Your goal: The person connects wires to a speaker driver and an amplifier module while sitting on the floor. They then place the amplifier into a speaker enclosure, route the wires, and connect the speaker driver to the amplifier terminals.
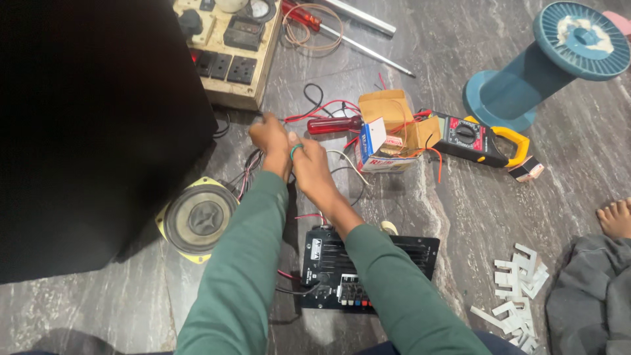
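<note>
My left hand (268,137) and my right hand (310,167) are close together above the stone floor, beside the right edge of a big black cabinet (98,131). Both have their fingers closed on thin wires (250,169) that run down towards the cabinet and a loose speaker driver (197,218) with a yellow frame. On a finger of my right hand is a green ring. Under my right forearm lies a black amplifier panel (394,253). A red-handled screwdriver (335,124) lies just beyond my hands.
A small open cardboard box (388,135) with wires, a black and yellow clamp meter (480,139) and a teal spool (559,52) lie to the right. A wooden socket board (233,49) is at the top. White metal pieces (519,292), a grey cloth (591,296) and another person's foot (614,218) are at right.
</note>
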